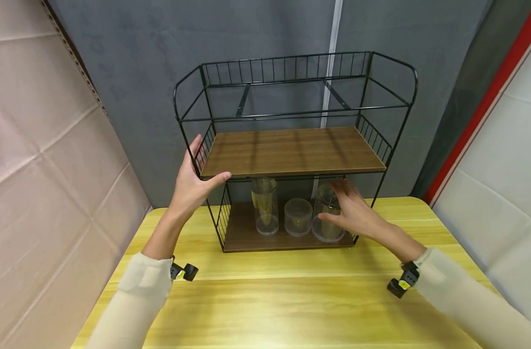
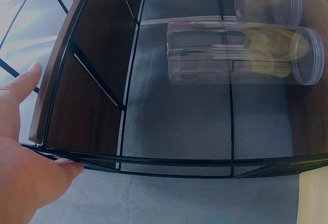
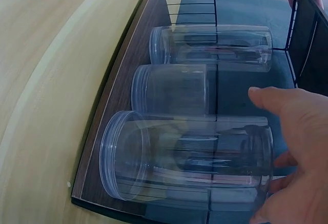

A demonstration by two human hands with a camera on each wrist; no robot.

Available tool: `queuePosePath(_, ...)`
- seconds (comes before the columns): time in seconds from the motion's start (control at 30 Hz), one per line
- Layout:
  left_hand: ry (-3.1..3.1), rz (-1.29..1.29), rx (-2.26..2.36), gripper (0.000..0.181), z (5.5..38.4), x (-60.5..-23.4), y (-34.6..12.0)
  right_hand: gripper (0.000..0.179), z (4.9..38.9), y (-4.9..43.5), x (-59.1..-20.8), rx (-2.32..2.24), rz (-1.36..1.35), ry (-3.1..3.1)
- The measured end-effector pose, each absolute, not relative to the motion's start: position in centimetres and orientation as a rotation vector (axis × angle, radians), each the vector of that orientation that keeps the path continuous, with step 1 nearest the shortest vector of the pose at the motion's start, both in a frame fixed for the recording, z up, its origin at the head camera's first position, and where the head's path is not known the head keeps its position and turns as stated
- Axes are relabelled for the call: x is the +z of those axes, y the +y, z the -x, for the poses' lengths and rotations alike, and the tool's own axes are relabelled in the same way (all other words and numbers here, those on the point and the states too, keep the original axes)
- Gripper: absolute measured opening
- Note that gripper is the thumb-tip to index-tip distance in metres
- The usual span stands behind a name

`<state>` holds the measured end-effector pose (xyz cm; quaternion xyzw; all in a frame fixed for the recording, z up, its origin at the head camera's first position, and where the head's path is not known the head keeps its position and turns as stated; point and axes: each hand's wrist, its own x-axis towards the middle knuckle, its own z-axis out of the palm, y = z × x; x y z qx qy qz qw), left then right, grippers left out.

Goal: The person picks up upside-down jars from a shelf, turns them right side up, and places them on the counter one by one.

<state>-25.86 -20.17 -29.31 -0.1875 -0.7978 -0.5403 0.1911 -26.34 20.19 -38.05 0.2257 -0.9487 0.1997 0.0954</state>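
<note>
A black wire rack point(image 1: 291, 115) with wood-look shelves stands on the table. My left hand point(image 1: 190, 186) grips its left side at the middle shelf point(image 1: 291, 150), thumb along the front edge and fingers outside the side wires. On the lower shelf point(image 1: 265, 243) stand three clear plastic jars, ridged ends down: a tall narrow jar point(image 1: 265, 208) at left, a short jar point(image 1: 298, 218) in the middle and a wide jar point(image 3: 195, 157) at right. My right hand point(image 1: 354, 211) is at the wide jar's upper end, fingers beside it and thumb spread apart from them.
The yellow wood-grain table point(image 1: 283, 300) extends in front of the rack. Close behind it hangs a grey curtain point(image 1: 130, 97). Pale panels point(image 1: 52, 169) border the left side, and a white panel with a red edge point(image 1: 479, 116) stands at the right.
</note>
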Motion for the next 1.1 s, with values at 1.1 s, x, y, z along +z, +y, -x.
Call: queuePosePath(1.1,-2.207,0.509,-1.545,0.098,25.9,-30.0,-20.0,0.079,26.2,19.5,-39.1,0.508,-0.663,-2.676)
